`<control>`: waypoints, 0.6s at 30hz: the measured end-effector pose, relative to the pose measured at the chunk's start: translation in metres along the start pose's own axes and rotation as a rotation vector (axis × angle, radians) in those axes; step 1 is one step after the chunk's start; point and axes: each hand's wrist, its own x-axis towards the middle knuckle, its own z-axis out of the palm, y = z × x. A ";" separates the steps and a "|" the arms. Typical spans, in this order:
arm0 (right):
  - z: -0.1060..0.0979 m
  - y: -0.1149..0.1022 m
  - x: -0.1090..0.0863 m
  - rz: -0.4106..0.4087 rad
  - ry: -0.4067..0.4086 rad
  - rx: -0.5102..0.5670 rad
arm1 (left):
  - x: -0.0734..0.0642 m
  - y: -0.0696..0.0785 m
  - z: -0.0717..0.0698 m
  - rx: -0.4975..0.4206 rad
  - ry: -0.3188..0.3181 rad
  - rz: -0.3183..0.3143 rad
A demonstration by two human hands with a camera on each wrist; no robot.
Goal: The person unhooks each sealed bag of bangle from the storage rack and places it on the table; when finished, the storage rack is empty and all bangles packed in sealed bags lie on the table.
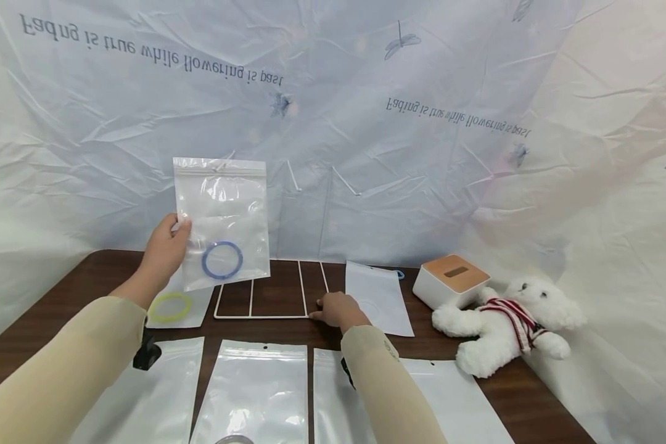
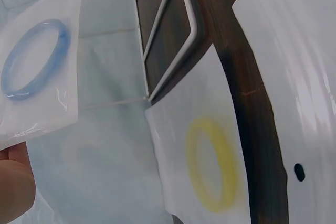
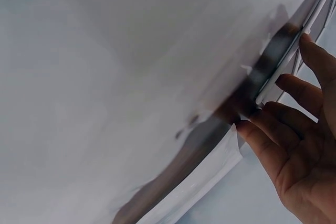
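Note:
A clear zip bag with a blue bangle inside hangs upright from my left hand, whose thumb and fingers pinch the left edge of the bag. In the left wrist view this bangle shows through the plastic. On the table, the white wire rack lies behind the front row of bags. My right hand is at the rack's front right corner, thumb and forefinger on either side of the rod. The right wrist view shows the thumb tip on the rod, the other fingers half bent.
A bag with a yellow bangle lies left of the rack; a white bag lies right of it. Several silvery zip bags line the front. A wooden-lidded white box and a white teddy bear stand at the right.

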 end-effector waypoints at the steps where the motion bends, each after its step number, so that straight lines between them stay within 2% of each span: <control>1: 0.000 0.000 0.000 0.001 -0.001 0.003 | -0.002 0.001 0.000 -0.010 0.002 0.001; 8: 0.001 0.001 0.001 0.003 0.001 0.001 | -0.020 0.006 -0.005 -0.006 0.010 -0.015; 14: 0.003 0.002 0.003 0.003 0.001 -0.006 | -0.036 0.008 -0.010 0.012 0.090 -0.027; 18: 0.004 0.002 0.004 0.010 0.002 0.001 | -0.044 0.011 -0.017 0.022 0.124 -0.012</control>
